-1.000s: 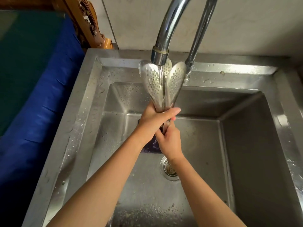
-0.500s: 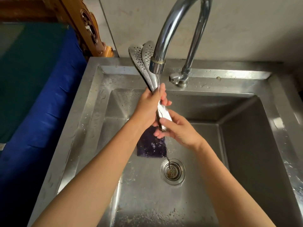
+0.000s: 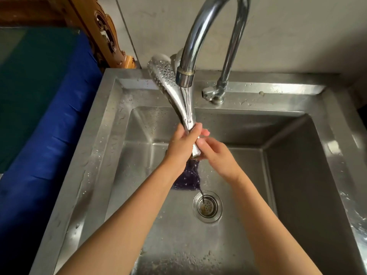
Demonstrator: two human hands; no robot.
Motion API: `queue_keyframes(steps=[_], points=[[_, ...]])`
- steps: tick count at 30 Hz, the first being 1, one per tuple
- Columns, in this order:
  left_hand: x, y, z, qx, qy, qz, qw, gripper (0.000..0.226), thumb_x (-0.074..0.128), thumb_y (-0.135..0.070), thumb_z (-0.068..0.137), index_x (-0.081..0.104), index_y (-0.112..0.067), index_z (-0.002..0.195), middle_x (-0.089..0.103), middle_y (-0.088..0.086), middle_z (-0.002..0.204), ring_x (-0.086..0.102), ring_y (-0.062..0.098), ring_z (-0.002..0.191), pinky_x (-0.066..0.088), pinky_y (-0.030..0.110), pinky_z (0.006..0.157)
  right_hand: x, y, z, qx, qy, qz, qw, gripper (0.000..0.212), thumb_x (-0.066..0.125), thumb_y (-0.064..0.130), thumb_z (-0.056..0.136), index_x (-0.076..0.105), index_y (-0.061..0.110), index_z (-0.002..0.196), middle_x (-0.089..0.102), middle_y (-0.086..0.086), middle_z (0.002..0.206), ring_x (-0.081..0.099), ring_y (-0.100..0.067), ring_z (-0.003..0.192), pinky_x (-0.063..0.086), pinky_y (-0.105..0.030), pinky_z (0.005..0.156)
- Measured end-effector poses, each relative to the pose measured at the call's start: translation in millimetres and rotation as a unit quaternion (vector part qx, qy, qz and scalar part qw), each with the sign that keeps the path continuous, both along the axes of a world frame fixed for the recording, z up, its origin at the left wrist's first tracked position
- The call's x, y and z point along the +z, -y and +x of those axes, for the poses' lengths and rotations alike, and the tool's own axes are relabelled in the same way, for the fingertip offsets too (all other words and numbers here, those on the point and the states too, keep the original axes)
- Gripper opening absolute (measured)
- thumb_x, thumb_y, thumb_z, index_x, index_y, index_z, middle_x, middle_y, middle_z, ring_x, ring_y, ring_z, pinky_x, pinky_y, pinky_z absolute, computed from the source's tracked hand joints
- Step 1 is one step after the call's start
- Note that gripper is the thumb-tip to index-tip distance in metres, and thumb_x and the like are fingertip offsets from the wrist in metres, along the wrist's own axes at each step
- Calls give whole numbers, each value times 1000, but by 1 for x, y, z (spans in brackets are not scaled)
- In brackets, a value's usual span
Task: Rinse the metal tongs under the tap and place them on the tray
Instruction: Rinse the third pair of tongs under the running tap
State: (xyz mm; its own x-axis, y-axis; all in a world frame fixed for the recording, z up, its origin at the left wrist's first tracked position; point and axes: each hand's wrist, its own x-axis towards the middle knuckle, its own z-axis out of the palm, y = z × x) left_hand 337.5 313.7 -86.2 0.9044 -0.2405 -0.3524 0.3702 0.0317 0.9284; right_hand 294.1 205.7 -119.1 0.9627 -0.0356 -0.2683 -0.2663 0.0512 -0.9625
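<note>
Over the middle of the steel sink (image 3: 111,124), the metal tongs (image 3: 178,100) are held tilted, their perforated paddles up toward the back-left rim behind the tap (image 3: 200,36), the handle end down. Water runs from the spout onto the arms. The left hand (image 3: 181,147) is wrapped tightly around the handle; the right hand (image 3: 216,155) grips the lower end just beside it. A dark purple scrubber (image 3: 188,179) lies on the basin floor near the drain (image 3: 207,206).

tongs (image 3: 168,80): silver, dotted holes | sink (image 3: 111,120): steel grey | cloth (image 3: 187,178): dark purple | cover (image 3: 49,120): blue
</note>
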Motion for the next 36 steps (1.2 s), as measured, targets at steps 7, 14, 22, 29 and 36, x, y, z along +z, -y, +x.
queue_keyframes(steps=[7,14,22,29,36], points=[[4,7,10,-18,-9,-40,999,12,55,-27,93,53,-24,105,73,-2,86,66,17,97,47,52,96,28,21,29,-139,122,-333,925,39,36,13,97,48,19,133,53,3,134,37,-11,115,24,-20,95],[2,5,5,-33,-72,-116,990,26,54,-28,93,49,-22,117,62,14,123,59,33,115,42,55,101,36,22,59,-74,146,-486,858,67,33,-7,81,42,27,138,40,12,146,36,-26,116,25,-34,91],[-1,2,5,-34,-38,-91,995,11,50,-29,94,49,-23,103,72,-10,86,64,20,94,39,57,103,18,29,45,-3,140,-581,802,75,54,8,81,25,27,147,25,11,154,32,-27,129,21,-37,101],[-7,2,-3,-33,-30,-46,998,11,48,-34,95,58,-32,98,67,-3,114,59,13,111,30,47,112,6,30,41,15,133,-611,780,88,44,-8,80,5,30,149,7,12,158,15,-25,143,13,-41,114],[-19,0,-6,-34,-85,-71,993,81,63,-49,77,30,-20,145,36,-9,150,39,-6,127,16,32,115,10,27,35,41,114,-535,836,76,42,-1,87,6,26,149,5,2,159,12,-26,145,14,-42,117]])
